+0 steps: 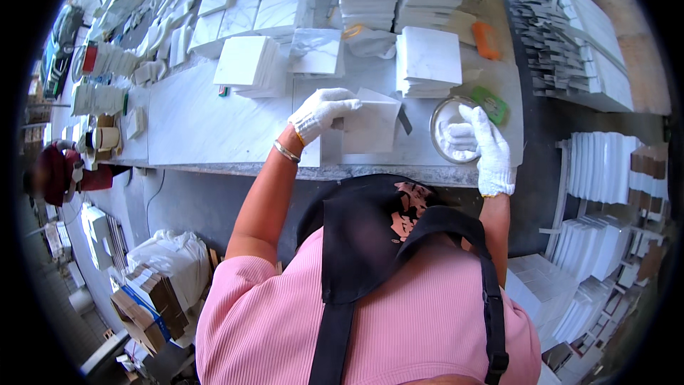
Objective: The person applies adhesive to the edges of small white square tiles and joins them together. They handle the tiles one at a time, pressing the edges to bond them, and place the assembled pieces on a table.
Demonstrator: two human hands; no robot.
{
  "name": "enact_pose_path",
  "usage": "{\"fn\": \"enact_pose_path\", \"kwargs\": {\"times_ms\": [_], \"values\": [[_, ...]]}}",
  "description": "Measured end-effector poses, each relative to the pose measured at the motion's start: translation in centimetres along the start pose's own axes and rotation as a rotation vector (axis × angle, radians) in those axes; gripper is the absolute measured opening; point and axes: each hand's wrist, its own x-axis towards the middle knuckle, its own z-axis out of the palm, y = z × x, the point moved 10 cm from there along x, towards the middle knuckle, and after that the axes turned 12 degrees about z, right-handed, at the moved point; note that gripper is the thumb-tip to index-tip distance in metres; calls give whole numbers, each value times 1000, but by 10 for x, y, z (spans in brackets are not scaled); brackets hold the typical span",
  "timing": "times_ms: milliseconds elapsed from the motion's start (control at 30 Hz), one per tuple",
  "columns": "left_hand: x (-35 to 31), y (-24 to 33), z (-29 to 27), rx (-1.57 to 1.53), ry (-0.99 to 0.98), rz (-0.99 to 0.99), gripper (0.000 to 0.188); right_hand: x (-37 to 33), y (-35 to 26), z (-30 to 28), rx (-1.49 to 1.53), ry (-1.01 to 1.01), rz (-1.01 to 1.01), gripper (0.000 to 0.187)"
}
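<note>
My left hand (324, 115), in a white knit glove, grips the left edge of a square white tile (370, 127) near the front of the worktable. A dark grey strip (405, 120) lies at the tile's right side. To the right, my gloved right hand (488, 148) reaches into a round metal bowl (434, 132). Its fingers are curled down inside among something white, and its thumb points up. White glove and white contents blend, so what the fingers hold is hard to make out. Beside the bowl rests a green object (490, 105).
Behind my hands stand tile stacks, one at left (246, 63) and another at right (429, 58), with a marbled tile (315, 51) between them. An orange object (486, 40) sits farther back. More stacked slabs (595, 171) are right of the table. Another person (64, 171) is at far left.
</note>
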Motion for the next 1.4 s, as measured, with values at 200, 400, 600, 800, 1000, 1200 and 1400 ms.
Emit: {"fn": "enact_pose_path", "kwargs": {"times_ms": [200,400,600,800,1000,1200,1400], "values": [[35,-16,9,314,-121,33,34,0,4,1,19,17,12,40],[42,24,15,717,-7,242,36,18,-1,-10,9,58,-69,42],[33,68,37,67,86,252,45,36,-24,5,5,-3,-182,45],[46,74,47,6,96,254,48,41,-30,26,-52,-56,-230,50],[49,66,44,-121,90,201,46,39,-18,25,-228,16,-387,49],[47,68,36,150,129,192,47,18,-13,38,1,-116,-294,46],[32,67,28,216,140,166,39,21,14,46,105,-215,-188,48]]}}
